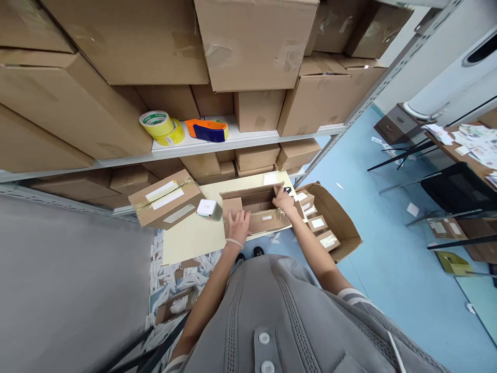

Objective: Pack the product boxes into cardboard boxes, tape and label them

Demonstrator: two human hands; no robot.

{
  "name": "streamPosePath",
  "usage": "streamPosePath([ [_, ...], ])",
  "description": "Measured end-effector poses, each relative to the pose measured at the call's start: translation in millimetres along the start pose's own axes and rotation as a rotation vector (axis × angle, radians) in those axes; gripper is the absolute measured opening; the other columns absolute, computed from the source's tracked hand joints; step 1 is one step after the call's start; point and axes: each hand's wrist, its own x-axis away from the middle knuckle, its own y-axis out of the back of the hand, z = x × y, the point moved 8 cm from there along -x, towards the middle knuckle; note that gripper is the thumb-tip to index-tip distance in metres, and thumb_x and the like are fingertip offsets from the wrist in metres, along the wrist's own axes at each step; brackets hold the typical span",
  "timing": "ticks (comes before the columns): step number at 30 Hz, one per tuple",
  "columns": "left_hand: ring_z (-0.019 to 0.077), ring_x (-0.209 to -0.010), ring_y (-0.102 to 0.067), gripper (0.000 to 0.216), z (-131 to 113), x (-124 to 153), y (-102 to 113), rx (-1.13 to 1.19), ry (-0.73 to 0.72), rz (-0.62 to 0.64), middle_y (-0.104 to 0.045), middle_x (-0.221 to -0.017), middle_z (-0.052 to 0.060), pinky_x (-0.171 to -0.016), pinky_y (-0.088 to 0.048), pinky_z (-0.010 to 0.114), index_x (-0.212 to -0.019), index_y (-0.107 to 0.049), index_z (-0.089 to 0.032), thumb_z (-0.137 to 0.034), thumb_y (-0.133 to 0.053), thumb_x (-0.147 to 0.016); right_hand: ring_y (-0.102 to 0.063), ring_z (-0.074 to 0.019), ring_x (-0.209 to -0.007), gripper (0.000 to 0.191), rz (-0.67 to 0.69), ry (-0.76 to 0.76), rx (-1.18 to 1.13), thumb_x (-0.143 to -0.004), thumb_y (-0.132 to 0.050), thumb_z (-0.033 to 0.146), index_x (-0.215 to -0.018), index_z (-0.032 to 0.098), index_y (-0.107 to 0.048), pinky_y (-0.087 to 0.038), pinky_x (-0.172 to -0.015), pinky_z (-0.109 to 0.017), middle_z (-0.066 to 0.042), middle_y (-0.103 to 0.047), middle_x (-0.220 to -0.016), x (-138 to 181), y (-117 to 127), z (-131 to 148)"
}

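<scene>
An open cardboard box (pixel 267 221) lies on the pale tabletop in front of me, its hollow inside showing. My left hand (pixel 238 227) grips its near left corner, fingers bent over the flap. At the box's right end, my right hand (pixel 284 200) closes on the edge, its fingertips partly hidden. A small dark item (pixel 288 191) shows just beyond the right hand, too small to make out. To the left of the box stands a small white-topped block (pixel 208 209). Farther left sits a taped carton with white labels (pixel 166 199).
A shelf (pixel 248 139) above the pale table (pixel 182 240) holds cartons, yellow tape rolls (pixel 161 127) and an orange-and-blue tape dispenser (pixel 207 130). On the right, a large open carton (pixel 339 223) contains several small labelled boxes. Paper scraps (pixel 202 269) litter the floor at left.
</scene>
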Motion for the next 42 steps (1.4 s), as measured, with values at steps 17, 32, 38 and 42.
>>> streamPosePath([
  [17, 0.0252, -0.09, -0.06, 0.038, -7, 54, 11, 0.123, -0.027, -0.198, -0.069, -0.097, 0.012, -0.078, -0.038, 0.039, -0.1, -0.071, -0.023, -0.009, -0.036, -0.091, -0.048, -0.0302, -0.126, 0.058, -0.299, 0.149, -0.306, -0.08, -0.062, 0.024, -0.133, 0.008, -0.045, -0.038, -0.105, -0.047, -0.023, -0.051, -0.134, -4, 43, -66],
  [32, 0.0221, -0.115, -0.06, 0.05, -10, 68, -6, 0.058, -0.039, -0.083, -0.065, -0.128, 0.008, -0.095, -0.046, 0.037, -0.127, -0.063, -0.02, -0.004, -0.038, -0.087, -0.034, -0.0263, -0.141, 0.057, -0.073, 0.677, 0.248, -0.093, -0.039, 0.014, -0.15, 0.013, -0.032, -0.027, -0.116, -0.046, -0.017, -0.04, -0.15, 123, -49, 32],
  [38, 0.0258, -0.135, -0.045, 0.051, -12, 75, -11, 0.005, 0.033, 0.055, -0.052, -0.143, 0.01, -0.113, -0.033, 0.043, -0.144, -0.045, -0.014, -0.027, -0.038, -0.095, -0.009, -0.0369, -0.148, 0.097, -0.072, 0.561, 0.313, -0.082, -0.059, 0.062, -0.152, 0.005, -0.023, -0.015, -0.117, -0.054, -0.025, -0.014, -0.158, 91, -47, -15],
  [42, 0.0269, -0.143, -0.033, 0.061, -14, 75, -21, 0.017, 0.103, 0.185, -0.039, -0.152, 0.009, -0.118, -0.021, 0.051, -0.148, -0.036, -0.014, -0.046, -0.033, -0.097, 0.003, -0.0382, -0.148, 0.121, -0.072, 0.468, 0.34, -0.07, -0.057, 0.08, -0.155, 0.007, -0.01, -0.004, -0.116, -0.059, -0.025, 0.001, -0.16, 74, -42, -55],
])
